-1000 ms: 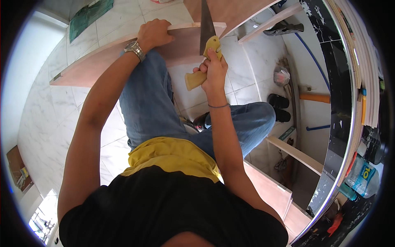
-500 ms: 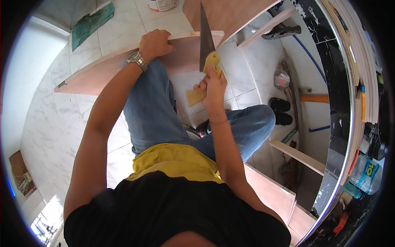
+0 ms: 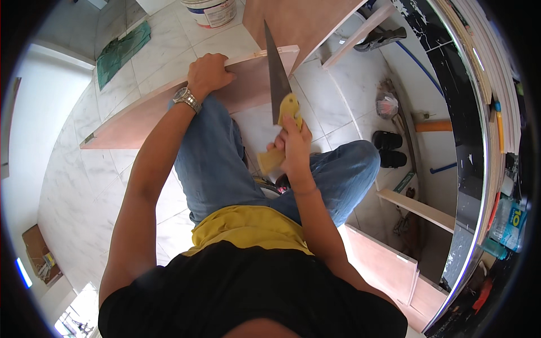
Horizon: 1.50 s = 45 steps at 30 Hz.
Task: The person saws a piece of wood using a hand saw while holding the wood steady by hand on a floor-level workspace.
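One hand in the head view, the right (image 3: 294, 147), is wrapped round the handle (image 3: 290, 105) of a saw (image 3: 278, 79), top centre of the frame, its blade (image 3: 273, 56) crossing a board (image 3: 248, 84). Just left of there, the left hand (image 3: 208, 74) bends over the board's edge (image 3: 286, 50). I'd guess the board is stiff and fairly light, best held by that edge; the saw, thin and springy, by its handle.

T-shirt (image 3: 253, 287): black above, with a yellow lower section gathered in folds at the waist
Sleeves (image 3: 123, 297): short, black
Jeans (image 3: 211, 160): faded blue denim
Wristwatch (image 3: 187, 99): silver-coloured, metal-link bracelet, left wrist
Wristband (image 3: 307, 192): thin, greyish, right wrist
Footwear (image 3: 283, 180): dark, mostly hidden
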Motion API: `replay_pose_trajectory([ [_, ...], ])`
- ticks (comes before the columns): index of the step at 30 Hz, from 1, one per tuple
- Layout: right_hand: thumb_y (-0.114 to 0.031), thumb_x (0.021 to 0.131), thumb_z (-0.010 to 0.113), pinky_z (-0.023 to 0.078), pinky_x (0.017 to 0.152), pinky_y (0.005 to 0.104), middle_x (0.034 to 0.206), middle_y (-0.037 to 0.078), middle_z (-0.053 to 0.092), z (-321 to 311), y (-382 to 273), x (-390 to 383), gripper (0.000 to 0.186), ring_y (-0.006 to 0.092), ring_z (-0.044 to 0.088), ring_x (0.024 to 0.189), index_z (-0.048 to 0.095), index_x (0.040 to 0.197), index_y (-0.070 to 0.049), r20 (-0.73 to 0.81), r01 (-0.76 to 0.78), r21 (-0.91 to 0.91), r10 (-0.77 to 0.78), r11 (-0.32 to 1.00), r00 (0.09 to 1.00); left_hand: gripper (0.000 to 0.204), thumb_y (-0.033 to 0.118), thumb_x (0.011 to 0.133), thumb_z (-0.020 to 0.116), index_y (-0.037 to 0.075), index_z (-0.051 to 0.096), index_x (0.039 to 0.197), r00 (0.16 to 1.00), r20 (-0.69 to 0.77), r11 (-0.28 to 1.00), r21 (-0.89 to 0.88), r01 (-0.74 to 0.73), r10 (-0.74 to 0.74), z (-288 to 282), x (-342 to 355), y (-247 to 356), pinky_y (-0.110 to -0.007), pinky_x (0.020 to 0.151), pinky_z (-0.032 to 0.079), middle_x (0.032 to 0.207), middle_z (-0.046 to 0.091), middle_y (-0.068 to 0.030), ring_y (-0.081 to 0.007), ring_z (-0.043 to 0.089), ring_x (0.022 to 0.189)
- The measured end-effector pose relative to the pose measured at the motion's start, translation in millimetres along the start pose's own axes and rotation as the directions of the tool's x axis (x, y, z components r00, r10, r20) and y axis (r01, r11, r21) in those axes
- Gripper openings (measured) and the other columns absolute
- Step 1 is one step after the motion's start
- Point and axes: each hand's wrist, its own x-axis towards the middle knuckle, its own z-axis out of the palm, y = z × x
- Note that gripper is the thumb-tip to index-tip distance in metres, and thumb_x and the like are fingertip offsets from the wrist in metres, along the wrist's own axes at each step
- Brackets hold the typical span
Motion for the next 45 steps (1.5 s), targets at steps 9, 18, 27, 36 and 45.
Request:
replay_pose_trajectory([
  [9, -0.028, 0.098, 0.068, 0.052, 0.049, 0.0365, 0.063, -0.005, 0.037, 27.7, -4.4, 42.4, 0.022, 0.0101, 0.039, 0.048, 0.056, 0.105, -0.010, 0.043, 0.089, -0.033, -0.087, 0.996, 0.995, 0.047, 0.042, 0.078, 0.083, 0.013, 0.079, 0.114, 0.997, 0.066, 0.999, -0.018, 0.049, -0.047, -4.9, 1.0, 12.1, -0.049, 0.081, 0.058, 0.097, 0.078, -0.0176, -0.0367, 0.075, 0.094],
  [18, -0.027, 0.098, 0.068, 0.052, 0.050, 0.0350, 0.061, -0.005, 0.037, 3.4, -1.8, 4.5, 0.022, 0.0101, 0.038, 0.048, 0.057, 0.105, -0.010, -0.004, -0.042, -0.043, 0.041, 0.998, 0.999, 0.046, 0.041, 0.078, 0.082, 0.011, 0.078, 0.113, 0.997, 0.071, 1.000, -0.006, -0.005, 0.006, -4.4, 0.7, 2.0, -0.049, 0.081, 0.058, 0.097, 0.078, -0.0178, -0.0367, 0.075, 0.095],
  [27, -0.025, 0.103, 0.061, 0.057, 0.054, 0.0355, 0.066, -0.001, 0.041, -16.4, -58.3, 12.8, 0.020, 0.0118, 0.044, 0.051, 0.055, 0.105, -0.006, 0.153, 0.088, 0.148, -0.111, 0.985, 0.982, 0.050, 0.040, 0.077, 0.082, 0.011, 0.077, 0.118, 0.998, 0.062, 0.999, -0.051, 0.018, -0.014, 0.8, 1.7, 2.4, -0.048, 0.082, 0.058, 0.100, 0.077, -0.0193, -0.0373, 0.074, 0.096],
  [36, -0.030, 0.106, 0.060, 0.054, 0.048, 0.0317, 0.065, -0.003, 0.035, -63.7, -15.0, -41.0, 0.023, 0.0088, 0.040, 0.050, 0.054, 0.110, -0.009, 0.080, 0.079, -0.115, -0.070, 0.990, 0.994, 0.052, 0.039, 0.077, 0.081, 0.003, 0.075, 0.113, 0.969, 0.224, 0.994, 0.003, -0.107, 0.103, -4.8, 29.2, -4.1, -0.049, 0.087, 0.057, 0.108, 0.076, -0.0208, -0.0390, 0.072, 0.102],
  [45, -0.027, 0.104, 0.061, 0.055, 0.050, 0.0332, 0.067, -0.002, 0.041, -67.8, 11.9, -75.4, 0.021, 0.0101, 0.045, 0.052, 0.053, 0.109, -0.009, 0.053, -0.029, -0.045, 0.031, 0.999, 0.998, 0.055, 0.034, 0.077, 0.081, 0.006, 0.072, 0.124, 0.973, 0.166, 0.987, -0.031, -0.160, 0.163, 15.2, 30.1, -9.5, -0.048, 0.092, 0.056, 0.112, 0.075, -0.0192, -0.0390, 0.070, 0.107],
])
